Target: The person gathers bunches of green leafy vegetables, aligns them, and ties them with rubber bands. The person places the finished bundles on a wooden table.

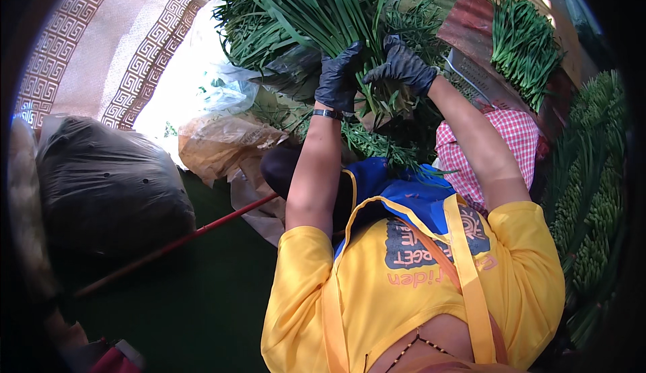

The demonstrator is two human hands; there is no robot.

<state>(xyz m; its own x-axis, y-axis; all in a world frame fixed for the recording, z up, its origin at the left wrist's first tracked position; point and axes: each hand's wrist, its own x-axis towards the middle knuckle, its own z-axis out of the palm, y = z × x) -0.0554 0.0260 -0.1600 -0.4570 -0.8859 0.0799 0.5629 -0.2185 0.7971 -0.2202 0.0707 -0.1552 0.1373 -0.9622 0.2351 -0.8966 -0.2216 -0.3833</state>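
Observation:
A bunch of long flat green leaves, likely garlic chives (323, 12), fans upward from my left hand (339, 77), which wears a dark glove and is closed around the stems. My right hand (406, 65), gloved in the same way, is beside the pale stem ends (371, 92). Its fingers reach to the stems, and whether they grip any is hidden. Behind the bunch lies a heap of more leaves (247, 37), partly on clear plastic. Loose trimmings (378, 143) are scattered below my hands, over the edge of a blue apron (411, 191).
Tied chive bundles stand at the right, one on a board (527, 50) and many in a long row (590, 211). A checked pink cloth (509, 138) lies by my right forearm. To the left are brown paper (227, 146), a red pole (202, 230) and a full dark plastic sack (111, 186).

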